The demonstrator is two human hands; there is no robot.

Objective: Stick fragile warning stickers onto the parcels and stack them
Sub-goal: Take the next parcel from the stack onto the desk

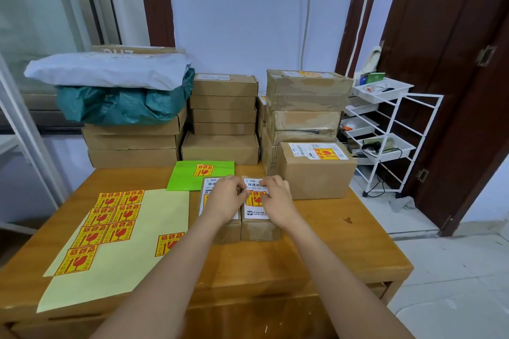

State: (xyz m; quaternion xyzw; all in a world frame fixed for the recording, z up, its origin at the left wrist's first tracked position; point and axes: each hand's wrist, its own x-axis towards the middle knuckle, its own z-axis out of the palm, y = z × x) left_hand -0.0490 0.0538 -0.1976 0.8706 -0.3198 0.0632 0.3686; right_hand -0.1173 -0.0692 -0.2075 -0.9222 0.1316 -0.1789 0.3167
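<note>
**Sticker pressed onto the right-hand small parcel**

Two small brown cardboard parcels are seen side by side, touching, near the middle of the wooden surface point(344, 231). The right small parcel point(260, 226) carries a white shipping label, and a yellow-and-red fragile sticker point(255, 197) lies on that label, below the barcode. The left hand point(224, 199) is laid over the left small parcel point(220, 231), its fingers point(239, 187) curled in toward the sticker's upper left corner. The right hand point(275, 195) is placed over the sticker's right side, its fingertips bent down at the upper edge. Whether the sticker is pinched or only pressed flat by either hand cannot be told.

A pale yellow backing sheet point(137, 264) with further fragile stickers is spread to the left. A bright green envelope point(187, 177) bearing one sticker lies just behind the parcels. A larger brown box point(316, 176), already stickered, stands to the right. Stacks of cardboard boxes point(223, 115) are ranged along the rear.
</note>
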